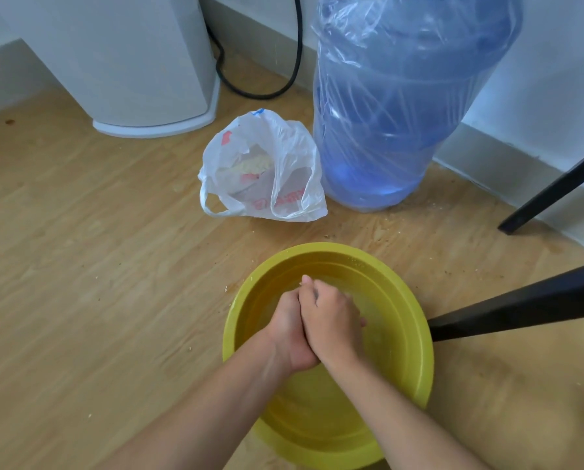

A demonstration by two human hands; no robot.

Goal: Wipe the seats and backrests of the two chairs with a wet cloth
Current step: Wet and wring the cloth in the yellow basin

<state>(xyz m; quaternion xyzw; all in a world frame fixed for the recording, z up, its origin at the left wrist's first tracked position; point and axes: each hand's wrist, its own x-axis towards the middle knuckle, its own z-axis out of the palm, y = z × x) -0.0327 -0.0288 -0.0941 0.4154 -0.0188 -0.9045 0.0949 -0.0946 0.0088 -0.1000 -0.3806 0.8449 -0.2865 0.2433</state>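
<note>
A yellow basin (416,337) holding water stands on the wooden floor in front of me. Over it, my left hand (289,329) and my right hand (333,320) are pressed together, fingers closed around each other. Only a small pale sliver of the cloth (315,292) shows between the fingers; the rest is hidden inside the hands. Two black chair legs come in from the right: one chair leg (521,310) ends at the basin's right rim, and the other chair leg (555,191) stands farther back by the wall.
A large blue water bottle (396,106) wrapped in clear plastic stands behind the basin. A white plastic bag (267,171) lies to its left. A white appliance (141,62) with a black cable (284,86) stands at the back left. Crumbs dot the floor.
</note>
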